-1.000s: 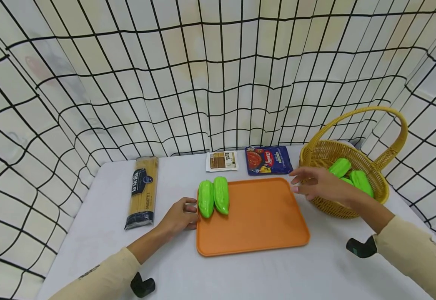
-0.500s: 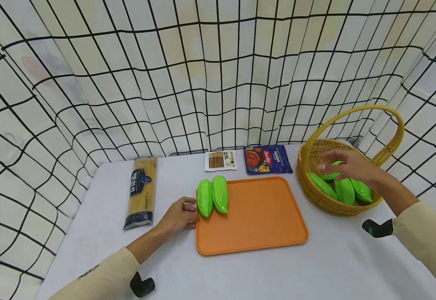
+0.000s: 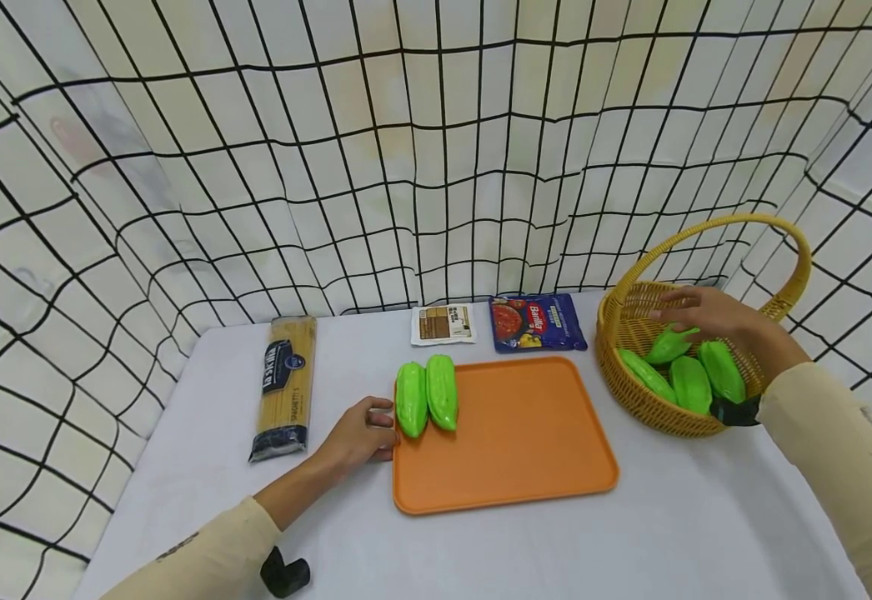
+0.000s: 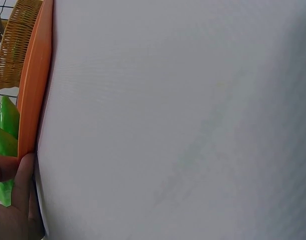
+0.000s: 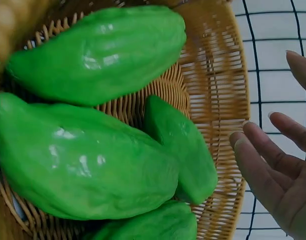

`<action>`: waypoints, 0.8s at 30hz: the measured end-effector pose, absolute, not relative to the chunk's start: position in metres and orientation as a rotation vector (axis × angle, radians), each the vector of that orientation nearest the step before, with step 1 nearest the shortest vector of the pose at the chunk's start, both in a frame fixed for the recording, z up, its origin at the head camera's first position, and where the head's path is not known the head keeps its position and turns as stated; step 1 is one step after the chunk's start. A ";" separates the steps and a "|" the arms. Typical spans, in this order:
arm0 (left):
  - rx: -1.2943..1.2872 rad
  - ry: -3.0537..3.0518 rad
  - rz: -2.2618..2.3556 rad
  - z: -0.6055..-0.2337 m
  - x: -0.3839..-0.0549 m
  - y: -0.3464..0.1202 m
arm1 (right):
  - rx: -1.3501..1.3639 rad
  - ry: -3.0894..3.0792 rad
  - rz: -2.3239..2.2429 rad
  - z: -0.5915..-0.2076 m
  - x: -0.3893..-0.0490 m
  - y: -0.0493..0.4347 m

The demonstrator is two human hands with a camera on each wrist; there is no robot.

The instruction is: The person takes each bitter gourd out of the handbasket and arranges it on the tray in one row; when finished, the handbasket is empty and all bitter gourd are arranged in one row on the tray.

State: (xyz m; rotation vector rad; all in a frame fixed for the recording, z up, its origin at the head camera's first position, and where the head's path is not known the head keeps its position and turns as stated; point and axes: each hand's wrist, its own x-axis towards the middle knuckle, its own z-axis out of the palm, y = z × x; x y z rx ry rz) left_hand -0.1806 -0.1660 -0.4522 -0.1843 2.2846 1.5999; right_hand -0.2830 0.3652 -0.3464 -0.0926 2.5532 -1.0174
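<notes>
The left arm [image 3: 293, 490] reaches from the near left toward the middle of the scene, its left hand [image 3: 361, 430] turned to the right with bent fingers, and the left wrist view shows the thumb [image 4: 3, 169] set opposite a finger in a pinching grip. The right arm [image 3: 792, 358] slants in from the near right and reaches farther, its right hand [image 3: 714, 313] raised with the back upward, grasping nothing; its fingers [image 5: 260, 172] are parted and slightly bent, pointing left in the scene.
</notes>
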 end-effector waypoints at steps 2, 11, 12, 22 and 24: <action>-0.181 2.285 1.600 -0.452 -0.180 -0.166 | -0.074 2.560 -0.988 -0.348 -0.286 0.368; -0.157 2.282 1.615 -0.454 -0.180 -0.166 | -0.005 2.583 -0.898 -0.353 -0.294 0.379; -0.163 2.282 1.615 -0.454 -0.180 -0.166 | 0.001 2.594 -0.883 -0.354 -0.295 0.379; -0.183 2.280 1.620 -0.452 -0.180 -0.165 | 0.072 2.567 -0.893 -0.361 -0.301 0.381; -0.183 2.278 1.623 -0.452 -0.181 -0.165 | 0.070 2.570 -0.902 -0.362 -0.302 0.381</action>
